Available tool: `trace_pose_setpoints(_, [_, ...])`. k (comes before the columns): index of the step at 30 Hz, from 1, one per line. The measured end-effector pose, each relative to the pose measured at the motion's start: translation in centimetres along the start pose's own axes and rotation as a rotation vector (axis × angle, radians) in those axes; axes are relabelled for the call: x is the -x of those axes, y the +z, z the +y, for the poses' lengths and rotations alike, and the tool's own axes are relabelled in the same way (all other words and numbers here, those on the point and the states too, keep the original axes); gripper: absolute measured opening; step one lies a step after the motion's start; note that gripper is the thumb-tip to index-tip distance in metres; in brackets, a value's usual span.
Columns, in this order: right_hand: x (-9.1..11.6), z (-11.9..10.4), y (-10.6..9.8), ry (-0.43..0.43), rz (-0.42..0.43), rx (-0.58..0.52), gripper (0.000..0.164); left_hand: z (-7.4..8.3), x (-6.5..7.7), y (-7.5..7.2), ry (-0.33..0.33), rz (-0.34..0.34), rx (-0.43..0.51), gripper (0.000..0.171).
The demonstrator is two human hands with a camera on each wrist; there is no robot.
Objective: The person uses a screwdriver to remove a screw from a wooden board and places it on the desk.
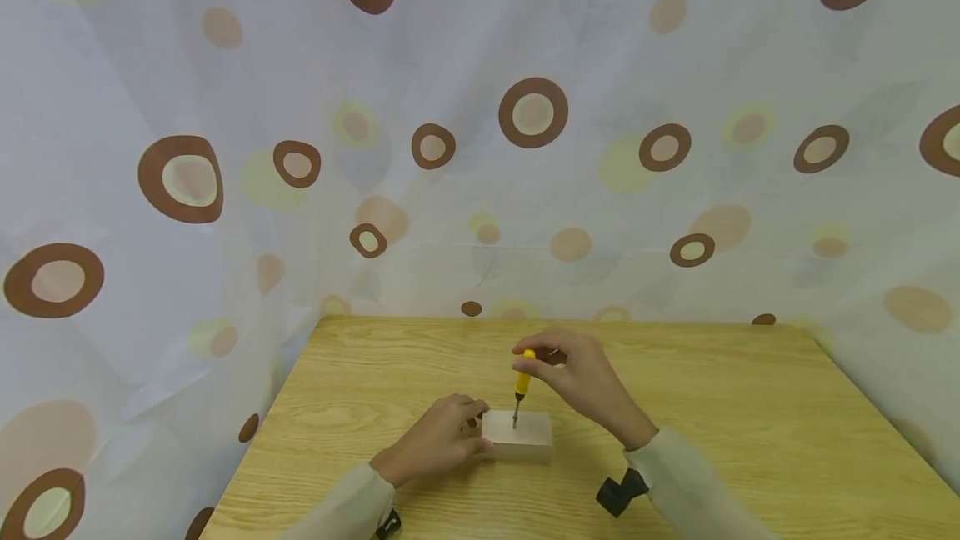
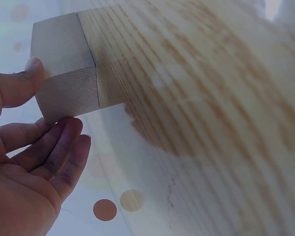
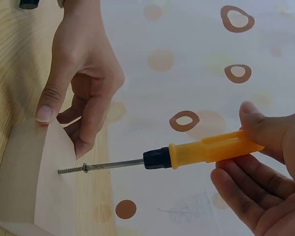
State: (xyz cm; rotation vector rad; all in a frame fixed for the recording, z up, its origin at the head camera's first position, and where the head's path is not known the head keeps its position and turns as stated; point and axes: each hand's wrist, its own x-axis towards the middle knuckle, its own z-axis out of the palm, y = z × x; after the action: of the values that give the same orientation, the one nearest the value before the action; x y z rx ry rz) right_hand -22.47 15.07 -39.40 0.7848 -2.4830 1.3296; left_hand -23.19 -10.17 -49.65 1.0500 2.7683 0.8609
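Note:
A pale wooden block [image 1: 528, 444] sits on the table in the head view. My left hand [image 1: 435, 444] grips its left end, thumb on the near side and fingers on the far side. Above the block, my right hand [image 1: 581, 377] pinches the yellow handle of a screwdriver [image 3: 194, 153] between thumb and fingers. Its metal shaft points down, nearly upright. At the shaft's end, a threaded screw [image 3: 71, 170] stands out from the block's top face with its tip at the wood, most of its thread showing. The left wrist view shows the thumb pressed against the block.
The wood-grain table [image 1: 712, 407] stretches out around the block on all sides. A white sheet with brown and beige circles [image 1: 465, 207] hangs behind the table and along its sides. Black wrist devices [image 1: 622, 493] show at the sleeves.

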Motion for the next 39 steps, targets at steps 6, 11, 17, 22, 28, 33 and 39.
trace_pose_setpoints(6, [0.3,0.1,0.2,-0.035,0.102,-0.026,0.016,-0.1,-0.1,0.1,-0.005,0.003,-0.001,0.053])
trace_pose_setpoints(11, [0.2,0.1,0.0,-0.146,0.066,-0.011,0.019,-0.2,-0.1,0.0,-0.003,0.002,0.001,0.055])
trace_pose_setpoints(17, [-0.2,-0.3,-0.2,-0.175,-0.025,-0.009,0.021,-0.3,0.0,-0.3,-0.006,0.007,0.006,0.058])
trace_pose_setpoints(22, [0.0,-0.3,0.4,-0.114,0.044,0.01,0.028,-0.2,0.0,-0.2,0.0,0.006,0.011,0.056])
trace_pose_setpoints(28, [0.2,0.1,0.9,0.003,0.152,0.021,0.029,-0.2,-0.2,0.1,-0.015,0.001,0.001,0.055])
trace_pose_setpoints(33, [0.2,0.2,0.6,-0.03,0.11,0.019,0.015,-0.1,-0.2,0.1,-0.018,-0.004,-0.011,0.056])
trace_pose_setpoints(39, [-0.1,-0.2,-0.3,-0.083,-0.042,-0.012,0.016,-0.1,-0.1,0.0,-0.017,-0.01,0.004,0.056])
